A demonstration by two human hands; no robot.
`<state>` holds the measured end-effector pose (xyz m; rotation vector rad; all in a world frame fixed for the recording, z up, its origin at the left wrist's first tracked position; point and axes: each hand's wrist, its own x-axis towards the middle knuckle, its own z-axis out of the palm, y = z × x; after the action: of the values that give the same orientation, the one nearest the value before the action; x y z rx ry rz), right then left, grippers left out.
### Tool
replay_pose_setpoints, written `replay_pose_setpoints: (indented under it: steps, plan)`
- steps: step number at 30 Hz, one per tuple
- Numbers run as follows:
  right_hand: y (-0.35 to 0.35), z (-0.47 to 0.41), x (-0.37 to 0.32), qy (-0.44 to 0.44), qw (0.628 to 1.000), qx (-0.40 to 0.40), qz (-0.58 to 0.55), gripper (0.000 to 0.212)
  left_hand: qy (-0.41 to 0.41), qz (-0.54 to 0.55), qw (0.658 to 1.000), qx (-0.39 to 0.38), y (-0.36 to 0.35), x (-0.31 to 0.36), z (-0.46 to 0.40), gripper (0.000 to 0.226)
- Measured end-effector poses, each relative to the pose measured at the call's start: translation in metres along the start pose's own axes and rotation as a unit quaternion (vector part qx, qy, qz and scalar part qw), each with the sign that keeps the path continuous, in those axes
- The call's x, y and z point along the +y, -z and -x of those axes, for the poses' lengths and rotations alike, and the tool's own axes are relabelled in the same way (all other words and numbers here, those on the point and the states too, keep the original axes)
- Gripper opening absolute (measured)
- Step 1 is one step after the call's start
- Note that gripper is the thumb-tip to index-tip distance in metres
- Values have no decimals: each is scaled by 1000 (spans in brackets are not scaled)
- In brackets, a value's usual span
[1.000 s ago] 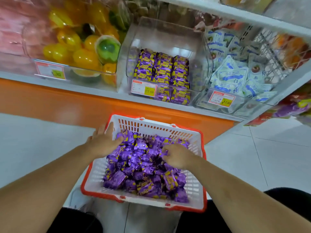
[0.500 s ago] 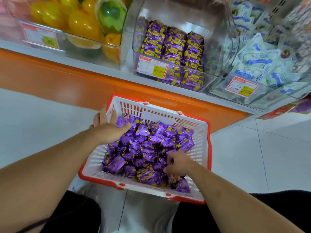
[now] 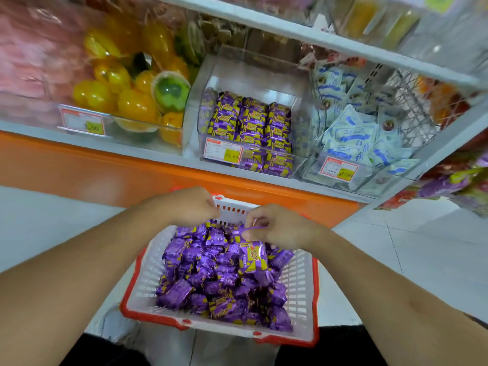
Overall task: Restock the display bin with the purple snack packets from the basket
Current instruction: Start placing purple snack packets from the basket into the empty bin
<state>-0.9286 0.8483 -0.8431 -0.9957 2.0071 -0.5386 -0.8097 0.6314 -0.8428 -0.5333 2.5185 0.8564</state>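
Up over the far end of the basket (image 3: 303, 281), both hands sit close together; the right hand (image 3: 274, 225) pinches the top edge of one purple packet (image 3: 252, 256) between thumb and fingers, and that packet hangs just above the heap; the left hand (image 3: 192, 206) is curled with fingertips near the basket's far rim, but whether it grips anything I cannot tell. Below them the packets (image 3: 211, 286) fill most of the white, red-rimmed basket, which rests near the person's knees on the floor (image 3: 422, 260). Beyond it, on the shelf (image 3: 148, 157) above an orange base, the clear bin (image 3: 253, 75) holds rows of the same purple packets behind a price tag (image 3: 223, 153); yellow jelly cups (image 3: 132, 101) lie in the bin to its left; white-and-blue sachets (image 3: 353, 136) to its right.
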Motion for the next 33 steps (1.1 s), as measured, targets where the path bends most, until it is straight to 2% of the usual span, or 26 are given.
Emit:
replay_pose_setpoints:
  steps: [3,5,8,10,14,18,20,22,24,26,30,31,33]
  plan:
    - [31,22,-39,50,998,28,-39,11,-84,138,986,-36,27,43,31,36]
    - [43,34,-56,72,996,46,-31,13,-111,219,967,-62,34,59,52,36]
    - [47,41,-68,98,989,82,-78,13,-135,292,944,-68,36,68,70,31]
    - [46,37,-70,116,980,127,-96,14,-137,345,926,-72,36,73,72,32]
    - [55,31,-71,114,959,207,-158,29,-106,412,904,-47,42,80,65,30]
    - [70,38,-71,129,934,238,-232,21,-69,480,874,29,51,79,54,26]
    - [71,41,-69,161,940,242,-179,27,-58,510,856,63,53,80,50,22]
    - [70,39,-66,188,940,283,-26,39,-49,529,843,88,54,82,46,19]
    - [68,34,-62,206,918,325,92,47,-40,543,831,112,54,83,44,17]
    - [68,28,-58,211,897,363,139,48,-38,549,827,117,52,85,41,19]
    - [69,19,-59,215,875,404,158,47,-30,542,830,126,57,87,34,16]
    - [69,15,-59,216,874,407,153,49,-33,508,847,152,62,85,30,16]
    - [75,3,-59,199,881,412,122,53,-50,363,899,241,75,73,17,27]
